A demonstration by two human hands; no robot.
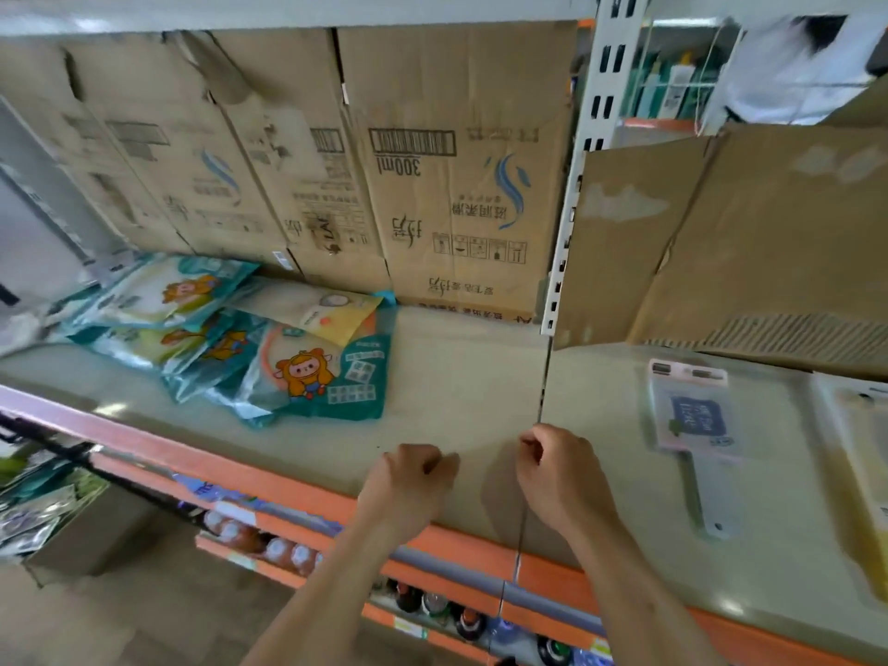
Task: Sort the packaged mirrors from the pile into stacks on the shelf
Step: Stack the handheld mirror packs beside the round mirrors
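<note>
Head view: left grip [413, 478] and right grip [560, 473] both curled, holding nothing, over the shelf [456, 377] between the mirror pile [269, 348] and one pink packaged mirror [692, 425].

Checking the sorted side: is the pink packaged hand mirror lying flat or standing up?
Flat: the pink packaged hand mirror lies face up on the shelf, handle toward the front edge.

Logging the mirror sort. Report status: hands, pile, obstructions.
Both curled, empty: left hand, right hand. On shelf: teal pile at left, pink packaged mirror flat at right. Path to pile unobstructed.
</note>
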